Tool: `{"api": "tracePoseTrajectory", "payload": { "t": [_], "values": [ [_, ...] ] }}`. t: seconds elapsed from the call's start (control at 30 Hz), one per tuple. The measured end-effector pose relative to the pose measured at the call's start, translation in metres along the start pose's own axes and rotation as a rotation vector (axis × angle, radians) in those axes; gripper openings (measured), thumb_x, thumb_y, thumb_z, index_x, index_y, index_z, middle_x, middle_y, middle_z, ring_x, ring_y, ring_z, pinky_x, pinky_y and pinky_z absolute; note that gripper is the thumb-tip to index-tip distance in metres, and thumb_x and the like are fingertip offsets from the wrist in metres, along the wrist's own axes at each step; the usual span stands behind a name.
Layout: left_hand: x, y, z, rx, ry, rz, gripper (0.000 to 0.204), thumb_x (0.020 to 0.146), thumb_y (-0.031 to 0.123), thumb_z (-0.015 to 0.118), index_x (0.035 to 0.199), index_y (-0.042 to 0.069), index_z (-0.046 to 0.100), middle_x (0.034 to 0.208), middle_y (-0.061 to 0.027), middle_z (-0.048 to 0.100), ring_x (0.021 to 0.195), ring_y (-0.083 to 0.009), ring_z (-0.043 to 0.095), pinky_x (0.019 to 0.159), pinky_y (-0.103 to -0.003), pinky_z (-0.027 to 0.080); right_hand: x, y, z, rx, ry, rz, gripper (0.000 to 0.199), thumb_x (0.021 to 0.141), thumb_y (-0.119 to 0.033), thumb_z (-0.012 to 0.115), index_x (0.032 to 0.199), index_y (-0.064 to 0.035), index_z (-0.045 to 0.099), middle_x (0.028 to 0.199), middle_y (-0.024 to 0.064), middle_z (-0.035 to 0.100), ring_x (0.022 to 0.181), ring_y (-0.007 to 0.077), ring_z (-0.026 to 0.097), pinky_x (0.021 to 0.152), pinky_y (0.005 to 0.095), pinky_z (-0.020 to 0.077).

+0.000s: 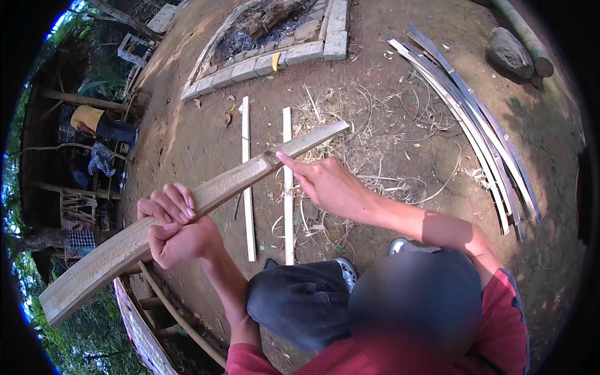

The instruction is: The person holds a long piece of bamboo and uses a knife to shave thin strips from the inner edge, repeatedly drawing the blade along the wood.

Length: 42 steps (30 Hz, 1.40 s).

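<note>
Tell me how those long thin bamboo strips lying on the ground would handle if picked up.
The thin bamboo strips would probably flex and droop at the ends, being long and slender and already curved. They look light for their length. Lying loose in a bundle, they would likely slide apart unless gripped together.

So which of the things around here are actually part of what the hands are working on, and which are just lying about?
In hand:
- long split bamboo slat, gripped by the left hand
- right hand, forefinger touching the slat

Lying about:
- two thin pale strips on the ground beneath
- shavings
- bundle of long strips
- brick-edged fire pit
- rock
</note>
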State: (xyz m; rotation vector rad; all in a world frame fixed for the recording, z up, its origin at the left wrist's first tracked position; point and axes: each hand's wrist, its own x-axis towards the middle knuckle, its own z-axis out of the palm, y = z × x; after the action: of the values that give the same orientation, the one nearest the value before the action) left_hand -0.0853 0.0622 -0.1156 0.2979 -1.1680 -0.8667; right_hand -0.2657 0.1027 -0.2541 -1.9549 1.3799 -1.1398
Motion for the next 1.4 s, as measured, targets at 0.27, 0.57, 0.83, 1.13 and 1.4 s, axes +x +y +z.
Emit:
{"api": "tracePoseTrajectory", "payload": {
  "t": [0.27, 0.57, 0.83, 1.13, 1.4],
  "values": [
    [0.001, -0.001, -0.005, -0.028, 0.001, -0.015, 0.009, 0.058, 0.011, 0.041, 0.06, 0.009, 0.032, 0.047, -0.0049, 0.028, 0.039, -0.014, 0.026, 0.043, -0.026, 0.03, 0.001, -0.011, 0.002, -0.009, 0.083, -0.158, 0.055, 0.093, -0.004, 0.054, 0.146, -0.0061, 0.039, 0.054, 0.0121, 0.057, 0.046, 0.0213, 0.057, 0.047, 0.0346, 0.0544],
    [0.0, -0.004, 0.0, -0.019, -0.046, 0.018, 0.012, 0.059, 0.012, 0.043, 0.063, 0.009, 0.032, 0.048, -0.0045, 0.028, 0.04, -0.0135, 0.027, 0.043, -0.026, 0.031, -0.012, -0.026, -0.012, 0.075, 0.006, -0.11, 0.06, 0.092, -0.007, 0.056, 0.148, -0.0161, 0.037, 0.067, 0.0142, 0.057, 0.06, 0.0277, 0.059, 0.065, 0.0427, 0.0497],
    [0.064, -0.035, 0.027, 0.014, -0.193, -0.068, 0.006, 0.068, 0.004, 0.037, 0.067, 0.008, 0.033, 0.053, -0.0035, 0.028, 0.044, -0.0126, 0.028, 0.046, -0.026, 0.032, -0.002, 0.008, -0.053, -0.147, -0.017, 0.003, 0.057, 0.096, -0.007, 0.049, 0.15, -0.0211, 0.035, 0.074, 0.0156, 0.058, 0.067, 0.0293, 0.058, 0.074, 0.0442, 0.0492],
    [0.147, -0.096, 0.068, 0.015, -0.357, -0.106, 0.016, 0.081, 0.001, 0.035, 0.066, 0.008, 0.034, 0.056, -0.0029, 0.028, 0.045, -0.0137, 0.028, 0.045, -0.028, 0.031, 0.044, -0.038, -0.13, -0.253, 0.116, -0.023, 0.057, 0.091, 0.003, 0.044, 0.146, 0.0052, 0.031, 0.049, 0.0085, 0.053, 0.04, 0.0176, 0.051, 0.043, 0.0339, 0.0437],
    [0.168, -0.058, 0.028, 0.038, -0.234, -0.215, 0.011, 0.072, 0.004, 0.036, 0.063, 0.01, 0.033, 0.05, -0.0013, 0.025, 0.042, -0.014, 0.025, 0.041, -0.027, 0.028, 0.078, -0.066, -0.113, -0.3, 0.017, 0.046, 0.052, 0.091, 0.002, 0.045, 0.141, 0.0094, 0.036, 0.06, 0.0227, 0.062, 0.052, 0.0308, 0.064, 0.056, 0.0439, 0.052]
  ]
}}
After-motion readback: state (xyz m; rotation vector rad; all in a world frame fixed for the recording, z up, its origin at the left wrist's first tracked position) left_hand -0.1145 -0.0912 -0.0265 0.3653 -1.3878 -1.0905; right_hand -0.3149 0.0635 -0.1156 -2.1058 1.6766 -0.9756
